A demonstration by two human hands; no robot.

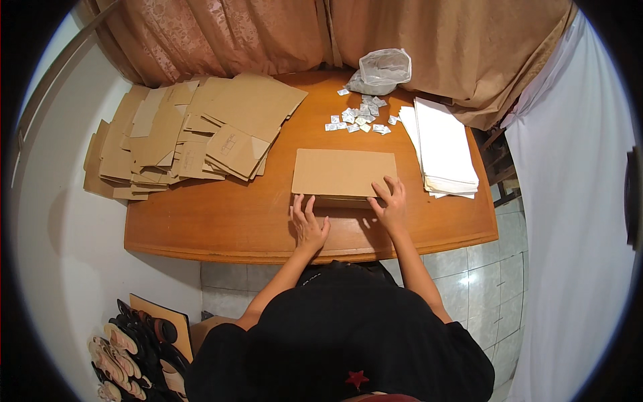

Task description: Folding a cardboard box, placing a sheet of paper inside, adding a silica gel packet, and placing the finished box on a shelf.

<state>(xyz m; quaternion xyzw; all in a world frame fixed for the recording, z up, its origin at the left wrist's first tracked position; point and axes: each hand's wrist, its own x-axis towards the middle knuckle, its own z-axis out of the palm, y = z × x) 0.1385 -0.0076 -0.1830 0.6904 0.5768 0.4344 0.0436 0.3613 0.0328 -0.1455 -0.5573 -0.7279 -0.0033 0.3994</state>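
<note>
A closed brown cardboard box (345, 172) lies on the wooden table in front of me, its lid facing up and its long front side toward me. At its near left corner is my left hand (310, 226), fingertips against the front edge and thumb held apart. My right hand (392, 206) grips the near right corner, with its fingers over the lid's edge and its thumb at the front. A shadow darkens the front side beneath the lid, so I cannot tell whether the lid is fully down.
Flattened cardboard boxes (194, 130) are heaped at the table's left. Small white sachets (362, 117) lie scattered at the back, beside an open clear plastic bag (382, 72) of them. A stack of white paper (445, 147) is at the right. Shoes (127, 355) stand on the lower left.
</note>
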